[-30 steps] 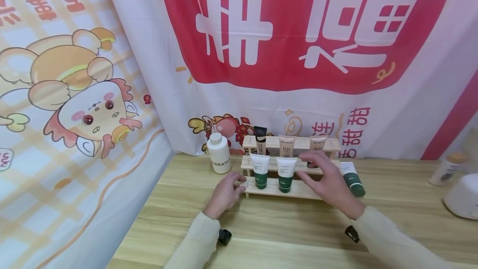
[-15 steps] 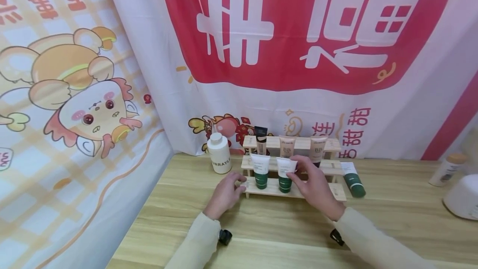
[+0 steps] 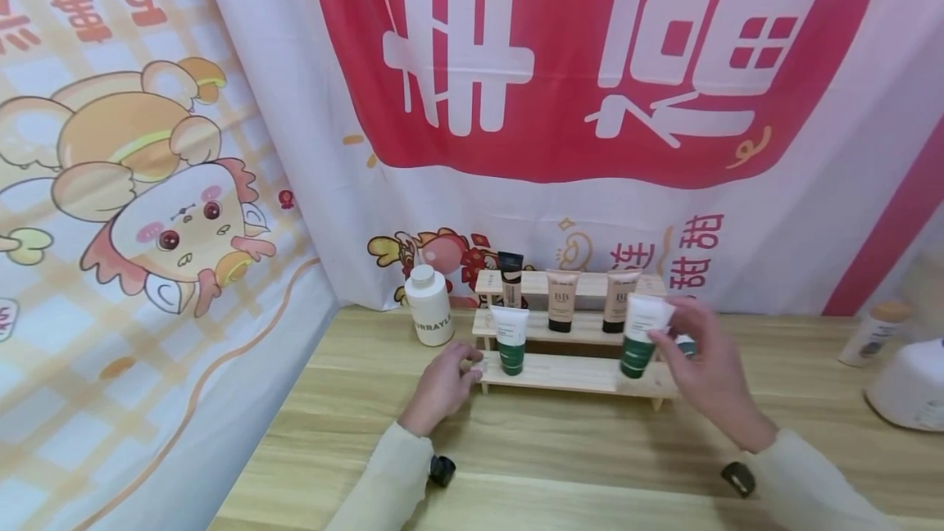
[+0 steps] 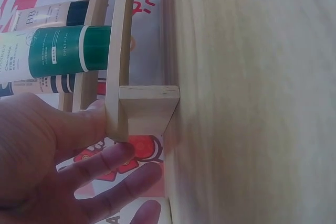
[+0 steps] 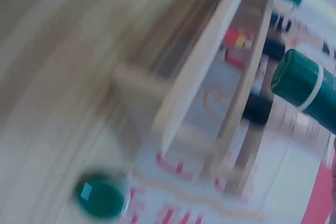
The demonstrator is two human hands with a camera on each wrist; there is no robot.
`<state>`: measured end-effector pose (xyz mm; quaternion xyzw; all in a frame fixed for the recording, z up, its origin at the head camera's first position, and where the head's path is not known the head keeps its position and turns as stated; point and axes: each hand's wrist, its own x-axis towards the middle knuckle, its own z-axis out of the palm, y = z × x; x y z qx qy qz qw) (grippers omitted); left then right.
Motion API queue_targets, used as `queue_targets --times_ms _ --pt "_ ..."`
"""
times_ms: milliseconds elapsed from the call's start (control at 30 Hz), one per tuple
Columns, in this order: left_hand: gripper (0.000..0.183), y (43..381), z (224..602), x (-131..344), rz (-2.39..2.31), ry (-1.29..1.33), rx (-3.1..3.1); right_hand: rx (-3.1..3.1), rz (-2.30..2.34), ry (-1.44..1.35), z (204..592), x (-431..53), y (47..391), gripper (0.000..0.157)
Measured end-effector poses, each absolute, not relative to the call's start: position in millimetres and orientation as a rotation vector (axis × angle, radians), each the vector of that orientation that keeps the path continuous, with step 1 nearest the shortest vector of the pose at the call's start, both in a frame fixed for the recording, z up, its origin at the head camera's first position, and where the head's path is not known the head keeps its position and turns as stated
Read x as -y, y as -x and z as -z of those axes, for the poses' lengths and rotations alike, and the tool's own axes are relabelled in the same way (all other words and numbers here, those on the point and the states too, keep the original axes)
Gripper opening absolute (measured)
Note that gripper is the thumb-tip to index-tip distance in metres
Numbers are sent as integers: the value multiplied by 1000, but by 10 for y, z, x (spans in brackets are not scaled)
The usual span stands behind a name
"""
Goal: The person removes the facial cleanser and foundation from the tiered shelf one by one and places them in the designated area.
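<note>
My right hand [image 3: 704, 363] pinches a white and green squeeze tube [image 3: 645, 336] by its white upper part, over the right end of the front step of a wooden tiered rack [image 3: 575, 371]. In the right wrist view that tube's green cap [image 5: 296, 77] tilts, apart from the rack's front slat. My left hand [image 3: 446, 383] holds the rack's left front end, thumb on the slat [image 4: 119, 61] and index finger at its underside in the left wrist view. A matching tube [image 3: 510, 341] stands cap down on the left of the front step.
Two beige BB tubes [image 3: 562, 301] and a black-ended tube [image 3: 510, 279] stand on the rack behind. Left of it is a white bottle [image 3: 429, 306]. Another green-capped tube [image 5: 102, 195] lies by the rack's right end. A white container [image 3: 910, 388] and an orange-capped bottle [image 3: 876, 334] stand far right.
My right hand has reached the right one of the two front tubes, gripped it, lifted it and carried it right. The left hand stays at the rack's left end.
</note>
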<state>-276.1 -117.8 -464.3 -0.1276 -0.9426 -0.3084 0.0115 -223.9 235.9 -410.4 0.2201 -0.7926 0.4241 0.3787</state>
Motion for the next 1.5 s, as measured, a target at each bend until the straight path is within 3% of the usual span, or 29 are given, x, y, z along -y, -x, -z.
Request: queue_targets --times_ms 333,633,933,1500 --pt "23 2765 4655 1203 944 395 2948 2397 -1050 -179 4113 -3250 2522 52" --pt "23 2728 4653 1181 958 411 2957 2827 -1047 -67 4402 -3775 2875 57" --pt "24 2740 4624 1161 957 426 2953 3032 -1138 28 4599 -3921 3102 60" --pt "25 2802 4656 1181 947 414 2961 3129 -1047 163 4639 -3871 3188 43"
